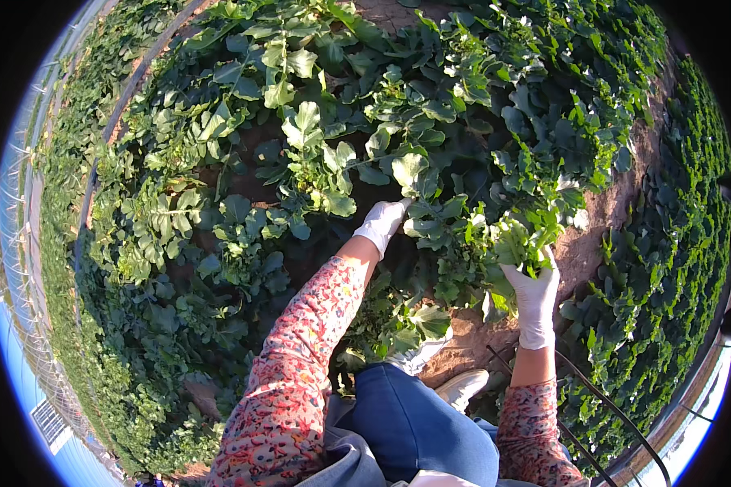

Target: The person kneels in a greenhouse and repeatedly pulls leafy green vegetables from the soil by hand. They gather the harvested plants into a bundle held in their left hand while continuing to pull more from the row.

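Note:
My left hand (385, 226), in a thin white glove, reaches into leafy green plants in front of me. Its fingertips touch or pass behind a pale lobed leaf (409, 172), so what they grip is hidden. On the right, my right hand (535, 292), gloved the same way, is closed around a bunch of picked-looking green leaves and shoots (521, 240). The bunch points upward from the palm, between thumb and fingers. Below and between my hands, a low plant with broad leaves (429, 319) grows close to my shoes.
A bare soil path (585, 255) runs along the right, with another dense crop row (676, 243) beyond it. Dark thin rods or cords (615, 405) cross at lower right. A dark hose or pipe (119, 103) curves through the plants at left. My white shoes (463, 388) stand on soil.

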### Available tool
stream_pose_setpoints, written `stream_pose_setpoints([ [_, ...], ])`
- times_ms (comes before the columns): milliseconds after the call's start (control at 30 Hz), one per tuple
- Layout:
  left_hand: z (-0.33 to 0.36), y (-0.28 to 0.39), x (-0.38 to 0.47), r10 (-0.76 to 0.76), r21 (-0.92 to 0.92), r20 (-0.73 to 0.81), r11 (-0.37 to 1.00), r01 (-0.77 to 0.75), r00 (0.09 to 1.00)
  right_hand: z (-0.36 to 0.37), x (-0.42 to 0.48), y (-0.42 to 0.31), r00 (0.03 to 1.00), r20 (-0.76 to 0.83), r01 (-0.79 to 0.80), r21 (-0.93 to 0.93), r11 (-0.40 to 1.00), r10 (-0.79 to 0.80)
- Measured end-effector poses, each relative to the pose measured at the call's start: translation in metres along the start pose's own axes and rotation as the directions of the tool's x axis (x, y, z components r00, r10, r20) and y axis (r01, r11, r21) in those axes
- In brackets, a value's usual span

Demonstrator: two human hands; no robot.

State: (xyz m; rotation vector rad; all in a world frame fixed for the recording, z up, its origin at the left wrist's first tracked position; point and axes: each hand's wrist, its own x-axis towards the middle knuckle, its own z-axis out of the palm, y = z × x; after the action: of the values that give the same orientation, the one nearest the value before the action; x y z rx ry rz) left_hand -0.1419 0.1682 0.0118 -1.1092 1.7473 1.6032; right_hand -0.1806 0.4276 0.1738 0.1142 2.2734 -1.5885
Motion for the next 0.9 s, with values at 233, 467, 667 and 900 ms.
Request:
stream_pose_setpoints([
  [233, 0.030, 0.002, 0.009, 0.135, -0.653, 0.219, 0.757, 0.042, 0.966, 0.022, -0.018, -0.005, 0.862, 0.425, 0.383, -0.187, 0.904, -0.277],
  [467, 0.028, -0.007, -0.020, -0.046, -0.817, 0.042, 0.573, 0.061, 0.998, 0.041, -0.018, 0.010, 0.785, 0.371, 0.619, -0.427, 0.659, -0.497],
  [667, 0.023, -0.011, -0.048, -0.004, -0.973, 0.051, 0.227, 0.050, 0.999, 0.048, -0.020, 0.016, 0.820, 0.320, 0.572, -0.471, 0.672, -0.474],
  [900, 0.026, -0.050, -0.003, -0.150, -0.951, 0.012, 0.304, 0.057, 0.989, 0.049, -0.020, 0.013, 0.843, 0.313, 0.538, -0.486, 0.689, -0.437],
])
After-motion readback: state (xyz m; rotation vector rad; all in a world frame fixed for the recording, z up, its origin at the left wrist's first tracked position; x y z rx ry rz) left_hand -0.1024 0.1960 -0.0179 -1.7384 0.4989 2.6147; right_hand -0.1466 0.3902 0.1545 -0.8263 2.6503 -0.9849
